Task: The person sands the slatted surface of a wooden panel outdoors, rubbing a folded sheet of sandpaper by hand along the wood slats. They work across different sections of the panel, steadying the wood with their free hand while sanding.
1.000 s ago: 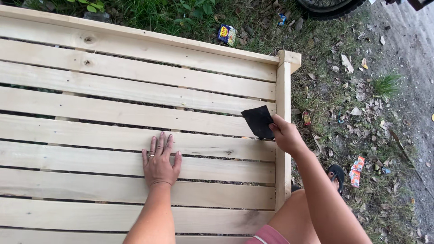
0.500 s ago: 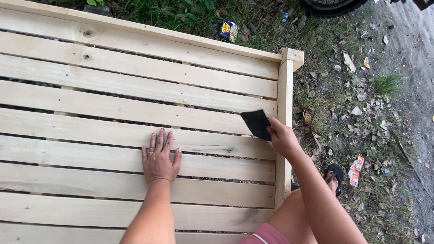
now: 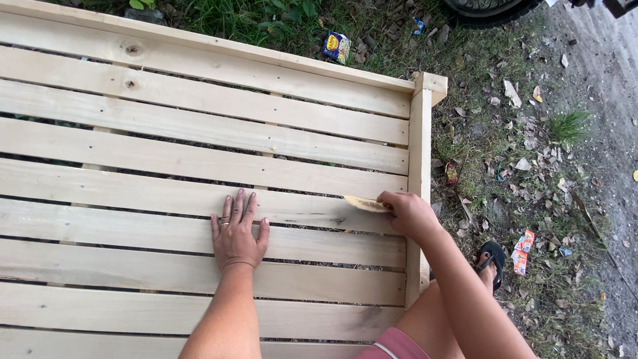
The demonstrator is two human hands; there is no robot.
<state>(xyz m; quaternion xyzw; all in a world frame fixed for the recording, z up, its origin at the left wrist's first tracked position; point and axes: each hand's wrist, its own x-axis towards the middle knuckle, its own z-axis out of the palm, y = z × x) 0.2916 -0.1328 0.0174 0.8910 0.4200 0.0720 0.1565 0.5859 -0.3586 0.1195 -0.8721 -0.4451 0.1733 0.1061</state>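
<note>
Slatted frame of pale wooden boards [image 3: 199,173], lying flat on the ground, its right edge closed by an upright post [image 3: 419,166]. Left hand [image 3: 237,233]: flat on a slat at centre, fingers spread narrow, holding nothing. Right hand [image 3: 407,213]: at 3 o'clock from the left hand, just inside the post, fingers pinched on a folded sheet of sandpaper [image 3: 365,203], tan side up, pressed to the slat. Open board surface extends toward 9 and 12 o'clock. Beyond the post, at 3 o'clock: littered grass [image 3: 505,133], a black sandal [image 3: 492,256].
</note>
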